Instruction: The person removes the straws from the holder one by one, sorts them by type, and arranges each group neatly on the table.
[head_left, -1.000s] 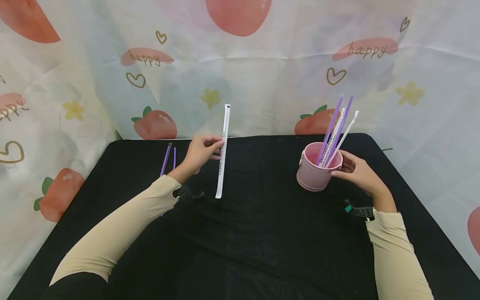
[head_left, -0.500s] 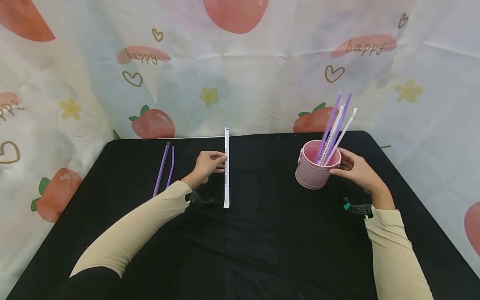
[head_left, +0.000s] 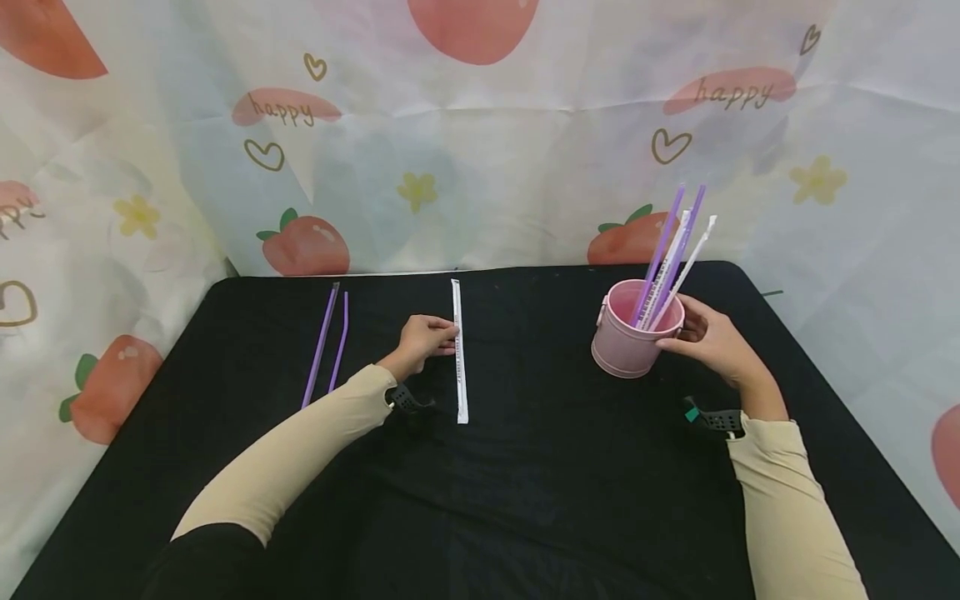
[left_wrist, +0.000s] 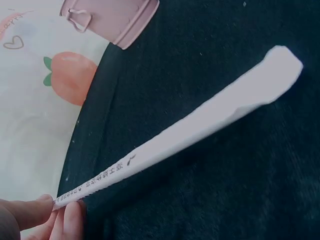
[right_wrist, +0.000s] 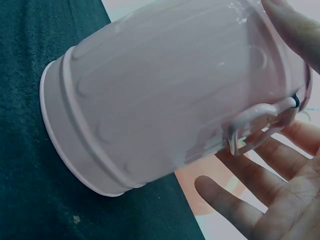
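White straw wrapper (head_left: 461,372), pink bucket (head_left: 624,348), purple straws (head_left: 319,346)

Head view: bright, soft, even light; source direction cannot be told. The pale fabric backdrop printed with peaches and hearts (head_left: 525,167) reads light, with gentle grey crease shading; the black cloth-covered tabletop (head_left: 562,500) sinks near black, folds barely showing. Wide-angle look, table sides fanning toward 8 and 4 o'clock.

Left wrist view: dimmer, teal cast on cloth, backdrop washed out at 9. Long white paper-wrapped straw (left_wrist: 200,122) soft at its 2 o'clock end; lettering tiny toward 7.

Right wrist view: hazy, low contrast, same teal tint. Glossy pink round-walled bucket (right_wrist: 160,100) greyed, small glare spots at 1 o'clock. Backdrop near blown out at 12 and 5.
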